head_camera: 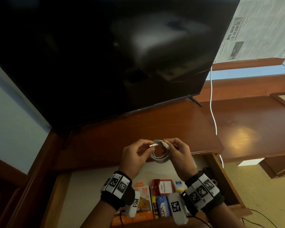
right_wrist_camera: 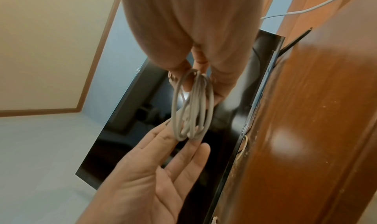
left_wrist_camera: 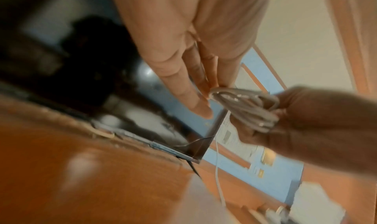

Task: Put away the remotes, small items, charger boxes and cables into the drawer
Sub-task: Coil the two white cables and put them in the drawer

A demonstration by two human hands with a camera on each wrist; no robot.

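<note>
Holding a coiled white cable (head_camera: pixel 158 151) between both hands, above the front edge of the wooden cabinet top (head_camera: pixel 138 129) and just beyond the open drawer (head_camera: pixel 82 181).

Head view: left hand (head_camera: pixel 135 155) at 9 o'clock of the coil, thumb and forefinger pinching the end with the metal plug; its other fingers are loosely curled. Right hand (head_camera: pixel 179 152) at 3 o'clock, fingers curled around the coil's right side near the second connector. Drawer at 6 o'clock below the hands holds an orange charger box (head_camera: pixel 142 199), a red card holder (head_camera: pixel 163 186) and a blue packet (head_camera: pixel 162 205). Black TV (head_camera: pixel 105 55) fills 12 o'clock. A loose white cord (head_camera: pixel 212 104) hangs at 2 o'clock.

Left wrist view: left hand (left_wrist_camera: pixel 183 50) enters from 12 o'clock, its fingertips touching the left end of the cable (left_wrist_camera: pixel 244 105); the longest finger lies straight. Right hand (left_wrist_camera: pixel 316 122) at 3 o'clock grips the bundle. Picture blurred.

Right wrist view: right hand (right_wrist_camera: pixel 193 34) from 12 o'clock pinches the top of the coil (right_wrist_camera: pixel 191 108), which hangs as upright loops. Left hand (right_wrist_camera: pixel 153 171) at 6 o'clock, palm showing, fingers mostly straight, tips meeting the coil's lower end.
</note>
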